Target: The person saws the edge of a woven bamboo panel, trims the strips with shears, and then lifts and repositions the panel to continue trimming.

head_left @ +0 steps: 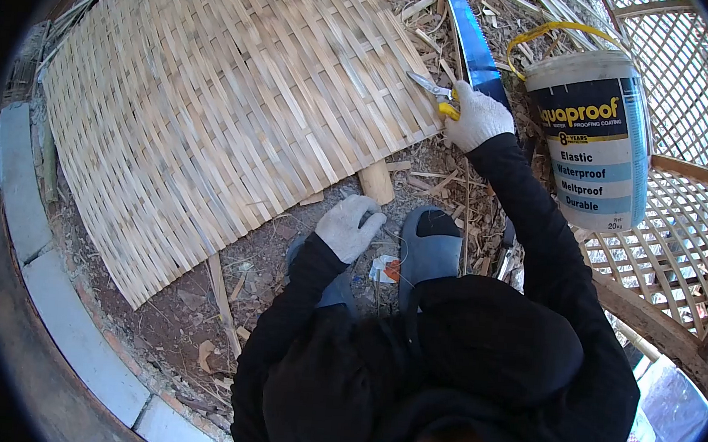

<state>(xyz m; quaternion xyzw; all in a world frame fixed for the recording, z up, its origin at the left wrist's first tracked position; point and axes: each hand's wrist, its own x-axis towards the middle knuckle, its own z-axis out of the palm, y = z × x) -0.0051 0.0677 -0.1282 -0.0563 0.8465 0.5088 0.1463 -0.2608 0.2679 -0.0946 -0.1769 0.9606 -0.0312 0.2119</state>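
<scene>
My right hand (480, 119), in a white knitted glove, is closed on pruning shears (449, 106) with yellow handles and metal jaws. The jaws point left, over the right edge of a woven bamboo mat (240, 87). My left hand (350, 227), gloved too, is just below the mat's lower edge. Its fingers are loosely bent, with a gap between thumb and fingers, and nothing shows in it. Just beyond my right hand lies a saw with a blue blade (474, 43); its handle end is hidden.
A white Aquaproof bucket (589, 144) with a yellow handle stands at right, before bamboo lattice panels (678, 222). Grey blocks (80, 320) edge the left side. Bamboo scraps (223, 294) litter the soil. My sandals (432, 256) are below the mat.
</scene>
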